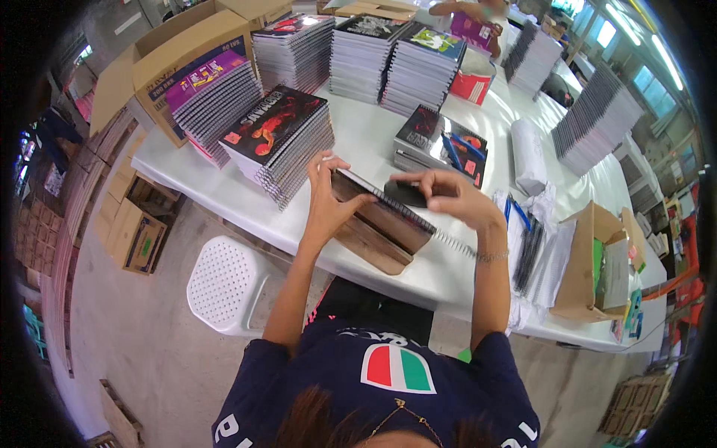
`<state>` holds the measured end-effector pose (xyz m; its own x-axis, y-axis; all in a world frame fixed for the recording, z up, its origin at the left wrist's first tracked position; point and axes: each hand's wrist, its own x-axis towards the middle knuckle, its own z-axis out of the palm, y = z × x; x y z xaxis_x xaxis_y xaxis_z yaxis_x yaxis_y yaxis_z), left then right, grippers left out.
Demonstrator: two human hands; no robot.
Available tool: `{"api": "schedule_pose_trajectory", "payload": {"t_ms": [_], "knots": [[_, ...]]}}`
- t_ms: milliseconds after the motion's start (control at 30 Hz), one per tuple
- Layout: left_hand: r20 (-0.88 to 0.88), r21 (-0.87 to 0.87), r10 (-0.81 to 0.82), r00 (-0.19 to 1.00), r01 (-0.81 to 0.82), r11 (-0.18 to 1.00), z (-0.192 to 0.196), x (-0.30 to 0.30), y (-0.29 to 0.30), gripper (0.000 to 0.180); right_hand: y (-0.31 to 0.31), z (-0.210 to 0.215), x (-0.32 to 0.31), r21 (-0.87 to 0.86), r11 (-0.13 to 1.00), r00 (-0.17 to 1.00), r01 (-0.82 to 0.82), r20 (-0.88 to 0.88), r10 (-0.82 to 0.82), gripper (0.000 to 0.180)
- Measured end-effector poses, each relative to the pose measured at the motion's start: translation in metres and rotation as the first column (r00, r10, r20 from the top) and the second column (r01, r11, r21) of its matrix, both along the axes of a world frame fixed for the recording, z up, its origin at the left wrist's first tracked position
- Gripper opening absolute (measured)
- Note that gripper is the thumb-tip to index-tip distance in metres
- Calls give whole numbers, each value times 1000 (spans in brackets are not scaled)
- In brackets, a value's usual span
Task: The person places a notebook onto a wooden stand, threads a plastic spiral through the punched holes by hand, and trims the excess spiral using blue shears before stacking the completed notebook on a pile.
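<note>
Reference point: the notebook in hand, with twelve o'clock at the far side of the table (358, 131).

Item one: a notebook (386, 199), spine uppermost, which stood at the near edge of the table against a brown wooden stand (377, 252). A thin grey coil (455, 243) trailed from its spine toward four o'clock, reaching the right wrist.

Left hand (328, 196): at ten o'clock, closed on the notebook's end, thumb along the near side, fingers over the far corner.

Right hand (452, 196): at three o'clock, fingers bent, thumb and forefinger near each other, above a dark round object (405, 194); whether it gripped anything could not be told.

Stacked notebooks: a red-and-black stack (280, 131) at ten o'clock; a purple-topped stack (213, 93) beyond it, beside an open cardboard box (168, 93); a tall stack (366, 63) at twelve; a low stack (429, 134) between one and two, with a blue tool (452, 151) on top.

Sundries: a white roll (529, 160) between two and three o'clock; black coils (529, 254) between three and four, on white wrapping; a smaller open box (586, 261) past them; a white stool (228, 284) on the floor at eight.

Also recorded: another person's hand (494, 30) at one o'clock, beside a purple notebook (470, 31).
</note>
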<state>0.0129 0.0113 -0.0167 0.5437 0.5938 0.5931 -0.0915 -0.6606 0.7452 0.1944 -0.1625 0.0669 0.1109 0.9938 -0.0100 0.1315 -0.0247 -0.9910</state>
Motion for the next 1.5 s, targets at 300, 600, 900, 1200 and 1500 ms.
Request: {"api": "schedule_pose_trajectory", "payload": {"t_ms": [300, 600, 900, 1200, 1500], "knots": [[109, -235, -189, 976, 210, 949, -19, 13, 15, 71, 30, 3, 11, -157, 983, 946, 91, 322, -37, 32], [133, -312, -243, 961, 274, 910, -12, 11, 20, 69, 40, 1, 10, 153, 971, 966, -184, -155, 207, 22], [162, -330, -273, 948, 313, 891, -13, 11, 20, 66, 49, -5, 7, -8, 995, 993, -95, 74, 95, 23], [103, -315, -267, 958, 286, 905, -9, 9, 17, 62, 49, -6, 3, -14, 998, 981, -56, 185, 57, 28], [155, -389, -358, 921, 390, 835, -1, 9, 14, 59, 74, -24, 23, -16, 983, 570, 183, 817, -93, 34]]}}
